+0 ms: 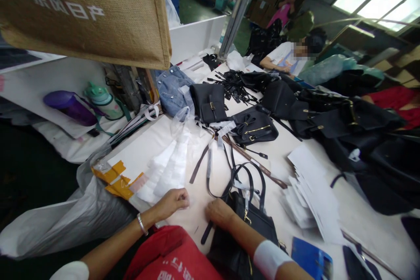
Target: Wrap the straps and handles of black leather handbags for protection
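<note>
My left hand (177, 199) hovers by the table's near edge, fingers curled in against the thumb; whatever it may hold is too small to make out. Just beyond it lie white packing sheets (169, 168). My right hand (219, 212) is a short way to the right, curled closed with its fingertips hidden. Under my right forearm lies a black handbag (262, 225) with looped handles and a gold clasp. A dark strap end (206, 232) pokes out below the right hand; I cannot tell whether the hand grips it.
Black bags (210, 103) and a pile of black straps (236, 85) cover the far table. White cards (315, 197) are stacked at right, near a blue object (311, 258). A burlap bag (88, 13) hangs upper left. A co-worker (285, 59) sits across.
</note>
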The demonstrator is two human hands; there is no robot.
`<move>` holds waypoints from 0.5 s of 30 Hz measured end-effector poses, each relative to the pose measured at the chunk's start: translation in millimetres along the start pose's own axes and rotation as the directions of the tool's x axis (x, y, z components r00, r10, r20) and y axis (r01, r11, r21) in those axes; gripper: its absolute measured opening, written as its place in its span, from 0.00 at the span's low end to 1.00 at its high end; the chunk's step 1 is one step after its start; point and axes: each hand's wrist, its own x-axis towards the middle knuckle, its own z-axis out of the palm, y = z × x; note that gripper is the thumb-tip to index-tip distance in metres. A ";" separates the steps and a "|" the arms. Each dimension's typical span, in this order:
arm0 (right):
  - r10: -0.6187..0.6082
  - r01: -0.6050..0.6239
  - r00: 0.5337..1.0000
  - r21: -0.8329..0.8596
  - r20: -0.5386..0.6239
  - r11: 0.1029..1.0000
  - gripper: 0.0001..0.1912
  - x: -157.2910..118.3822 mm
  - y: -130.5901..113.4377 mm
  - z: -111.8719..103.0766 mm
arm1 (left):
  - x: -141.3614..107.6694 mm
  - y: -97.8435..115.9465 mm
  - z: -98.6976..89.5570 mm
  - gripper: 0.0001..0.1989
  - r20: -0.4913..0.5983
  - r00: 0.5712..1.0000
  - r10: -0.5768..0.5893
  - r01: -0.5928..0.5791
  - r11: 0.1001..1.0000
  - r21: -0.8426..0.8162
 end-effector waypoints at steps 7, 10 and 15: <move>-0.099 0.095 0.991 -0.048 -0.094 0.994 0.05 -0.7 5.0 -9.4 | -7.7 3.2 -5.7 0.04 -0.046 0.999 0.017 -0.015 0.999 0.040; -0.094 0.092 0.994 -0.036 -0.052 0.995 0.05 1.4 5.4 -5.3 | -8.8 1.8 -5.9 0.04 -0.073 0.996 0.051 -0.046 0.996 0.079; -0.073 0.072 0.997 -0.023 -0.038 0.997 0.04 0.1 7.0 -5.3 | -9.2 3.5 -8.9 0.04 -0.087 0.994 0.066 -0.052 0.987 0.155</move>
